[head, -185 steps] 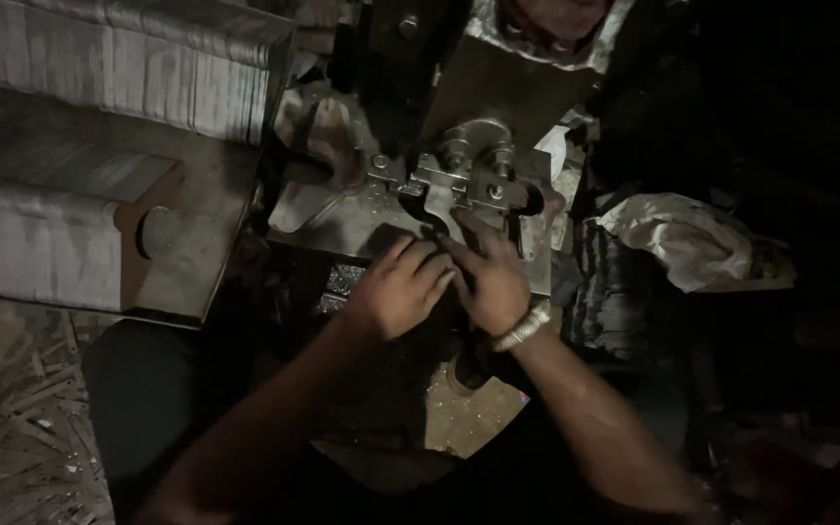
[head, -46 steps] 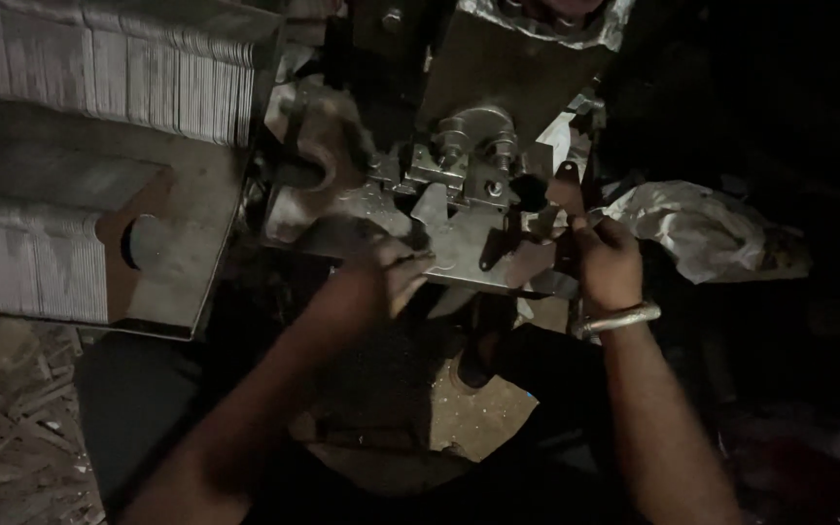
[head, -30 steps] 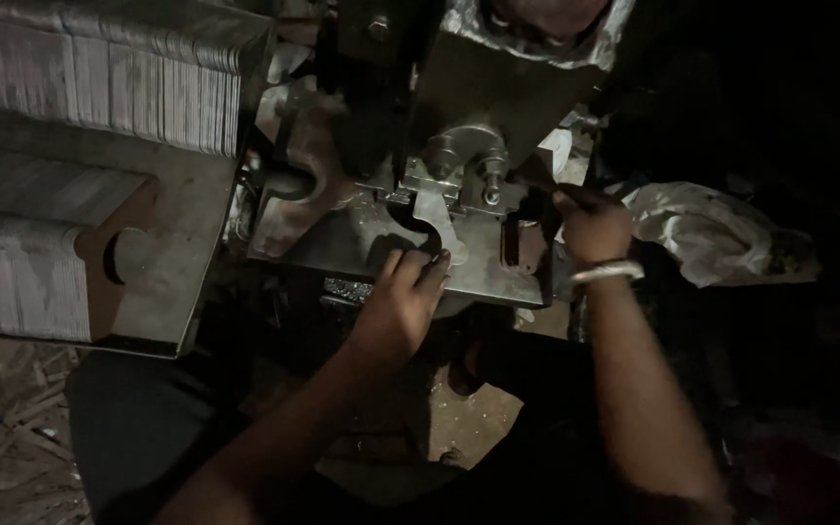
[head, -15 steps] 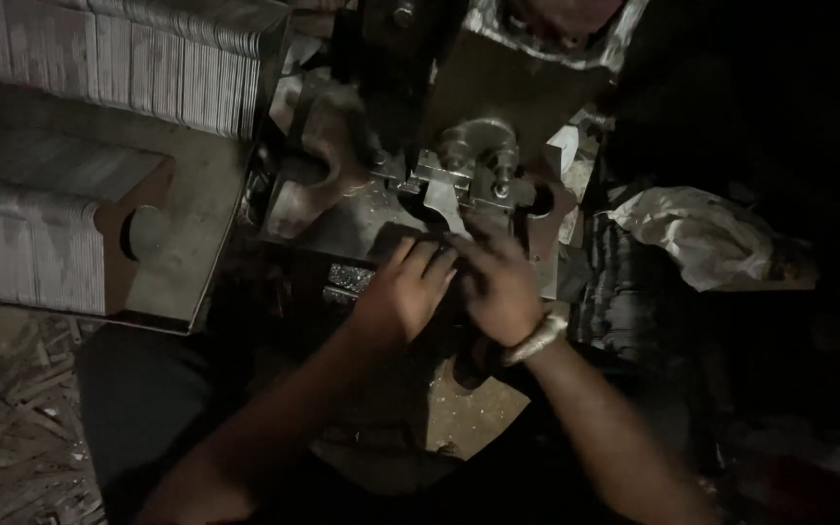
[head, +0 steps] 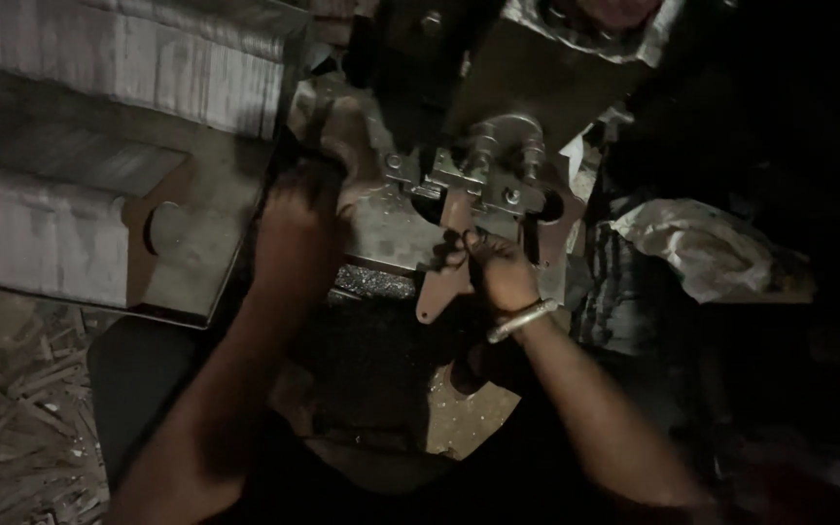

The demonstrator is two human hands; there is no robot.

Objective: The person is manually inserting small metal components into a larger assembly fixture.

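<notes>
My right hand (head: 503, 272) grips a flat metal piece (head: 444, 277), a thin brownish strip with a rounded lower end and a small hole in it. My fingers (head: 469, 255) are closed on it about halfway along its length. Its upper end reaches up to the clamp (head: 483, 175), a bright block with bolts and a rounded top, and its lower end hangs out over the front edge of the press bed (head: 386, 228). The strip stands nearly upright in this view, tilted slightly to the left at the bottom. I wear a metal bangle (head: 522, 319) on that wrist.

My left hand (head: 294, 228) is at the left side of the bed, just beside the clamp. It is blurred and in shadow, so I cannot tell whether it is closed on anything or merely resting there.

To the left lies a slotted plate (head: 182, 248), with a round-ended notch cut in its edge, and beside it pale stacks of sheet (head: 31, 243) stand in rows. Loose metal scraps (head: 12, 428) cover the floor at the lower left. To the right, well apart from my hands, a crumpled pale cloth (head: 702, 248) sits in the dark.
</notes>
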